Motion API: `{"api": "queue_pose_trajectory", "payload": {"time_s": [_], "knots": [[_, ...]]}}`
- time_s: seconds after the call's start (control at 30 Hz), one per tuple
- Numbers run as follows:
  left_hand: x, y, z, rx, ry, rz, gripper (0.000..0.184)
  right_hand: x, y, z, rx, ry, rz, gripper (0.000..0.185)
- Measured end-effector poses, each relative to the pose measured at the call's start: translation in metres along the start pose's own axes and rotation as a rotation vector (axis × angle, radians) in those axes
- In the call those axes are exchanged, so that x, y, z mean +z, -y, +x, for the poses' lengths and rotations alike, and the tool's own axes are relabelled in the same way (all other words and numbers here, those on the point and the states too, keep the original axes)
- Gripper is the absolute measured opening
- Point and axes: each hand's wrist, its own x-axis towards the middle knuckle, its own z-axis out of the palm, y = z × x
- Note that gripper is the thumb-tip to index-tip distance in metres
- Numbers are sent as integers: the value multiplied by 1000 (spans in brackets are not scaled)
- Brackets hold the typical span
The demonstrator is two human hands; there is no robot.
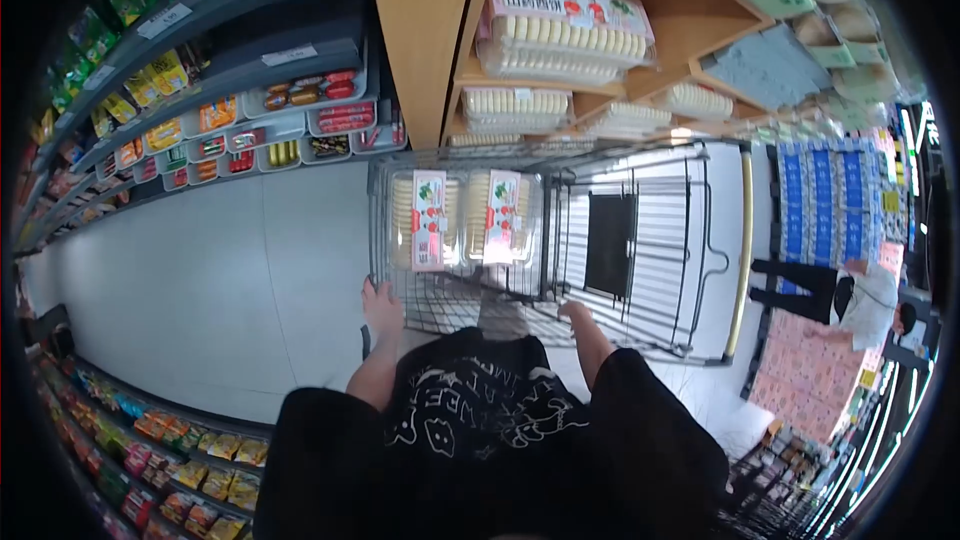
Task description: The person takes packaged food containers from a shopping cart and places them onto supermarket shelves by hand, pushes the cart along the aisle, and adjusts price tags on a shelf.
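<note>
Clear packs (429, 220) in cart (611, 243) look light, contents fragile; best held by stiff sides. My left hand (383, 308), right hand (585, 322) beside cart; can't tell if gripping.

This is a shop, a supermarket by its look, shown by the grey wire shopping cart (640, 250), the dark grey metal shelves (235, 40) lined with colourful snack packets and white price labels (289, 55), and the light-brown wooden display racks (590, 98) holding clear plastic boxes of pale rounds (565, 35).
</note>
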Motion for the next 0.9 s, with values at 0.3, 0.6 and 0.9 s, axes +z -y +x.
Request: {"api": "queue_pose_trajectory", "payload": {"time_s": [0.3,0.6,0.9], "knots": [[9,-35,-10,-27,-54,41,24,-93,88,24,-629,-429,565,74],[4,-56,-15,-27,6,-144,28,-99,130,40,-654,600,924,84],[-1,-59,-12,-79,111,-41,31,-119,119,31,-469,-169,661,97]]}}
